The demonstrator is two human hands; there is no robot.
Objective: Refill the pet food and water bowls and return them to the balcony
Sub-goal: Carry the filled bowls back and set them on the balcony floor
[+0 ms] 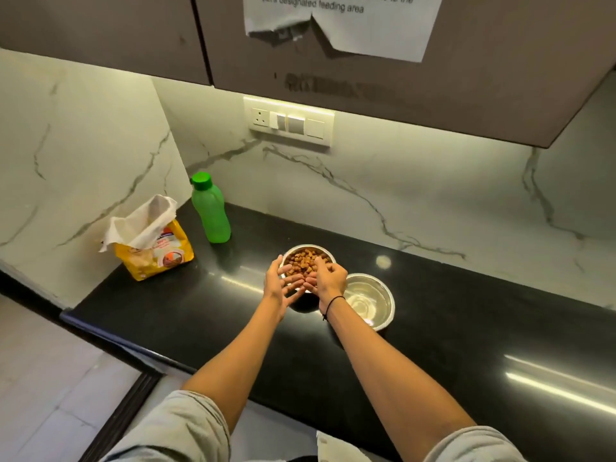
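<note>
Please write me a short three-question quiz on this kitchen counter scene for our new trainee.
1. True or false: the food bowl already holds kibble.
2. What stands directly behind the food bowl, near the wall corner? A) green bottle B) kettle C) mug
3. Fill in: the second steel bowl sits beside the person's ____ hand.

Key:
1. True.
2. A; its cap is on.
3. Right; the right hand and left hand meet at the food bowl's near rim, while the yellow food bag stands open further left.
</note>
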